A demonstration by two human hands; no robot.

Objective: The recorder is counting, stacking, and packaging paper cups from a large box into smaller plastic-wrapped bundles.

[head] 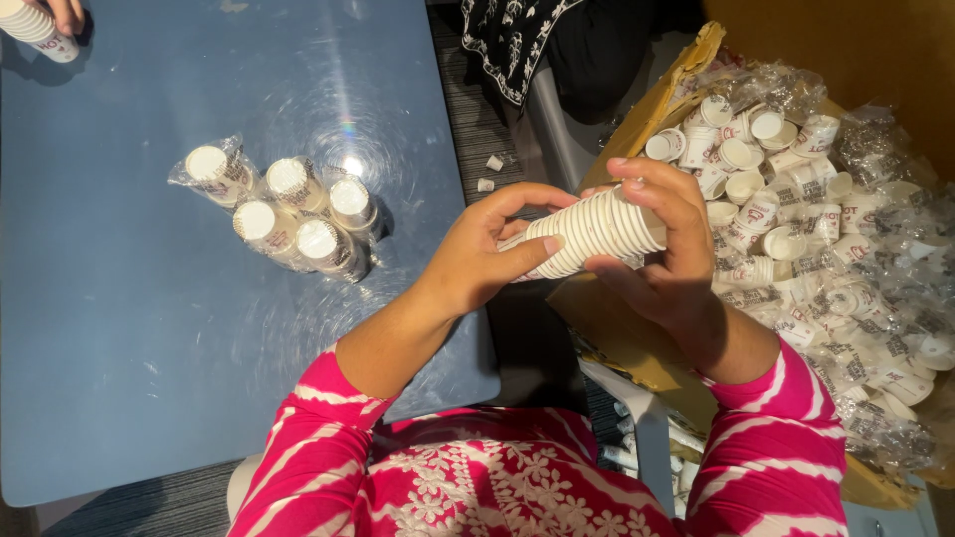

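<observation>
From the head camera, looking down, the person holds a nested stack of small white paper cups in the air between both hands, above the gap between the blue table and the cardboard box. The stack lies almost horizontal, tilted a little.

The left hand is closed around the lower-left end of the stack, the thumb pressing on the side and the fingers curled over the top. The right hand wraps the other end, fingers bent over the top and the palm under it. Both hands are closed on the stack, not open.

My judgement is that such a stack is very light and a little stiff along its length, but the thin paper walls can dent if squeezed hard, and the cups may slide apart if only one end is held. The best place to take hold is on the sides near both ends, with gentle pressure, as the hands do now.

On the table, to the left, five short cup stacks in clear plastic wrap stand close together, touching each other. At the top left corner, another person's hand holds one more cup stack. On the right, the open box is full of loose cups and crumpled clear wrappers. Two small white pieces lie on the dark floor near the table's edge. The sleeves are pink with white stripes.
</observation>
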